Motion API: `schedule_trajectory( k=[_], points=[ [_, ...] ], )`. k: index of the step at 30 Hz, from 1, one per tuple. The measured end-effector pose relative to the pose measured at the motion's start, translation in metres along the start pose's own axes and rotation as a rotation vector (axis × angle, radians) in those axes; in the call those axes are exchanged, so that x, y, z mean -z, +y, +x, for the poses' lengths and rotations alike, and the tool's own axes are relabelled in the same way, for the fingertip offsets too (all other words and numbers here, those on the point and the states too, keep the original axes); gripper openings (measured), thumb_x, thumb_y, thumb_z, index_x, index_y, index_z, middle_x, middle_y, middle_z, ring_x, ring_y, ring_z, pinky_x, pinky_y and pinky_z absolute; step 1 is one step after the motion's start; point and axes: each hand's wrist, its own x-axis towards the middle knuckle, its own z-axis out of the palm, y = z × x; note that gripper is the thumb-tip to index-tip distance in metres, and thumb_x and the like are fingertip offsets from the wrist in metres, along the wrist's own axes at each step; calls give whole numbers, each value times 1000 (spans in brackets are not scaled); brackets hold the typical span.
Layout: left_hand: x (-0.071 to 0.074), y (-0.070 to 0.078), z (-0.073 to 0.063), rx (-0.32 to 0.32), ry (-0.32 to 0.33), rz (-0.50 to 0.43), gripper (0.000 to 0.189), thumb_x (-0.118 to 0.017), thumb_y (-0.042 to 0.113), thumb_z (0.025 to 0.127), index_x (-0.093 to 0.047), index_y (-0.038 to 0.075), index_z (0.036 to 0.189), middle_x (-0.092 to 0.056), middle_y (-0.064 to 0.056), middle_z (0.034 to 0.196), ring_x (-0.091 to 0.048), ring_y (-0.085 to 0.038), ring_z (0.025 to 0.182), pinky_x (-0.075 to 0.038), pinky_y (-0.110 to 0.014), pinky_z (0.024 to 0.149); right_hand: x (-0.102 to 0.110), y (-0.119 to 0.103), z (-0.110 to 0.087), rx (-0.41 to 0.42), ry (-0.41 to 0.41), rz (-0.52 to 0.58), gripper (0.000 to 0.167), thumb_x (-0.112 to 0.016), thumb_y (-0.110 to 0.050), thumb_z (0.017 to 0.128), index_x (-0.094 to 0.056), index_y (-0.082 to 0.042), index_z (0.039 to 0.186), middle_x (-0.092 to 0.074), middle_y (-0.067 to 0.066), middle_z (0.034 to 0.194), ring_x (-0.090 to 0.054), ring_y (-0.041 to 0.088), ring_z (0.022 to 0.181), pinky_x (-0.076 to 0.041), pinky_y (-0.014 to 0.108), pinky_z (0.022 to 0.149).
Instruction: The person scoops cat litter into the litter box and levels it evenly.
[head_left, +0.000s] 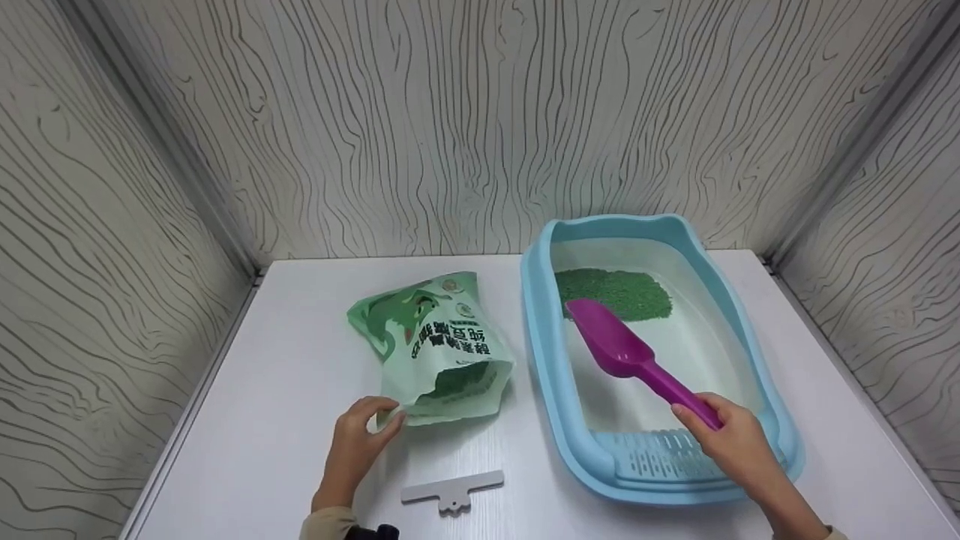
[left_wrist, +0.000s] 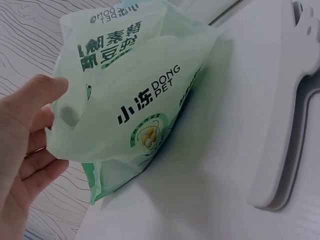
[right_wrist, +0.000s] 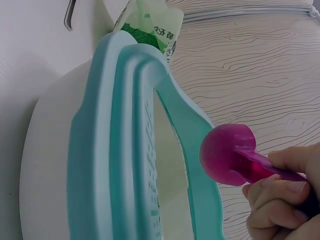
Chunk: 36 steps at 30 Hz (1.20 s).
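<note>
My left hand (head_left: 358, 435) pinches the near left corner of the open mouth of a light green cat litter bag (head_left: 442, 307). The bag lies on the table with its mouth facing me, and green granules show inside. In the left wrist view, the thumb lies on one side of the bag's edge (left_wrist: 75, 135) and the other fingers on the far side. My right hand (head_left: 731, 439) grips a magenta scoop (head_left: 611, 341) by its handle, above a light blue litter box (head_left: 541, 337). Green granules (head_left: 622, 294) form a patch at the box's far end.
A grey sealing clip (head_left: 452, 491) lies on the white table (head_left: 277, 360) in front of the bag. The litter box has a slotted blue ledge (head_left: 660, 456) at its near end. Patterned panels (head_left: 420, 127) stand behind and at both sides.
</note>
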Motion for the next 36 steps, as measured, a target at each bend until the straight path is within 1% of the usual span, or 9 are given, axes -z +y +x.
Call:
schedule_trajectory(
  k=[7,11,17,20,24,26,29,36],
  points=[
    [-1,-1,0,-22,1,29,10,-77,13,81,-71,11,88,-72,0,90,-69,-17,88,-58,-34,83,-5,-5,-8,-9,-11,45,41,-66,-24,92,-57,4,121,-50,1,66,-45,8,54,-39,17,47],
    [-1,-1,-1,-25,17,36,10,-78,13,80,-71,12,87,-72,2,89,-68,-15,86,-58,-32,82,-9,-7,-12,-8,-20,45,41,-65,-25,93,-57,4,121,-50,1,66,-45,9,54,-40,17,48],
    [-2,-2,-2,-61,51,26,13,-80,11,77,-71,11,87,-72,3,87,-67,-12,83,-58,-29,78,-19,-15,-20,20,-22,69,36,-67,-22,91,-61,2,117,-47,0,63,-42,7,52,-37,16,47],
    [-2,-2,-2,-63,52,22,13,-79,12,77,-71,12,87,-72,3,87,-67,-11,83,-58,-29,78,-24,-18,-23,23,-39,79,35,-68,-23,90,-62,1,116,-47,0,63,-43,7,53,-37,16,47],
    [-3,-3,-1,-51,50,15,12,-79,12,78,-72,12,86,-72,3,86,-67,-11,83,-58,-29,78,-29,-21,-28,13,-79,88,38,-68,-24,90,-61,0,119,-50,2,66,-45,9,56,-39,17,50],
    [-3,-3,-1,-51,55,10,12,-79,11,77,-72,12,86,-71,3,86,-66,-10,82,-58,-29,78,-32,-22,-30,21,-106,88,40,-68,-25,90,-60,1,120,-52,3,69,-46,10,58,-41,17,52],
    [-4,-3,-1,-57,60,12,12,-80,10,77,-72,12,85,-71,4,85,-66,-10,81,-58,-28,76,-35,-22,-33,52,-140,101,40,-67,-25,91,-59,2,120,-54,4,73,-47,9,61,-42,17,53],
    [-2,0,-1,-11,43,37,10,-79,13,78,-72,12,86,-72,4,87,-67,-12,83,-58,-30,77,-46,-20,-38,182,-194,148,34,-68,-23,90,-63,2,112,-55,2,72,-44,2,57,-40,17,51]
  ],
)
